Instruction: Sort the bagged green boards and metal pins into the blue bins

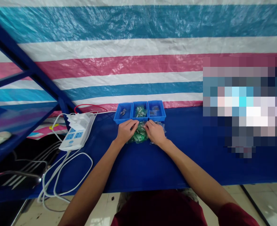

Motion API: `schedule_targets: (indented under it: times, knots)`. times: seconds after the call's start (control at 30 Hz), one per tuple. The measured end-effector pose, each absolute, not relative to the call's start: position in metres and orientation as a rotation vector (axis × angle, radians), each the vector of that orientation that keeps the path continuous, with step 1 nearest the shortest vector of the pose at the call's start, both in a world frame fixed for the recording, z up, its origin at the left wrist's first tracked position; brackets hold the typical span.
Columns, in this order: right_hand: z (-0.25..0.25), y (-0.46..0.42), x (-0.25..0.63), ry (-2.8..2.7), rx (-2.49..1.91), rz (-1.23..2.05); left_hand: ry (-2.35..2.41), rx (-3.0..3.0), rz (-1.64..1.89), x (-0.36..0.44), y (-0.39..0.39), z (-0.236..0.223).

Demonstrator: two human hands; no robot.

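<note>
The left hand (126, 131) and right hand (155, 131) touch bags (140, 135) between them; whether either grips any is unclear. Bins (140, 119) stand just beyond.

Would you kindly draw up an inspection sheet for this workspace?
Surface: blue tabletop.
Job's things: three blue bins in a row, with small items inside; pile of bagged parts in front.
Clutter: white power strip with adapters, left of the bins.
Grip: left hand and right hand at opposite sides of the pile; exact finger hold unclear.
Cables: white cables looped at left, some hanging past the front edge; one red cable.
Surroundings: striped sheet behind; blue frame at left; pixelated patch at right.
</note>
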State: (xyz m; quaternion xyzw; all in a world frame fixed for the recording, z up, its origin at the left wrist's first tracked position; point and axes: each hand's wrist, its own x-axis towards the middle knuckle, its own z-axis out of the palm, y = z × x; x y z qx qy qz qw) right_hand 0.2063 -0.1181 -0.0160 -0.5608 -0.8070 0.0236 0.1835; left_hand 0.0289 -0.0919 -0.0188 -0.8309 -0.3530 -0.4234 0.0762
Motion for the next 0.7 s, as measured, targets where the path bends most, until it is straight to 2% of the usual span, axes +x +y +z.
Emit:
schedule_targets:
  times: [0.33,0.7]
  knots:
    - [-0.022,-0.117,0.213,-1.834,-1.351,0.182,-1.28,-2.598,-1.528,0.03,-0.096,-0.01]
    - [-0.023,-0.118,0.215,-1.742,-1.266,0.326,-1.405,-2.9,-1.728,0.042,-0.1,-0.006]
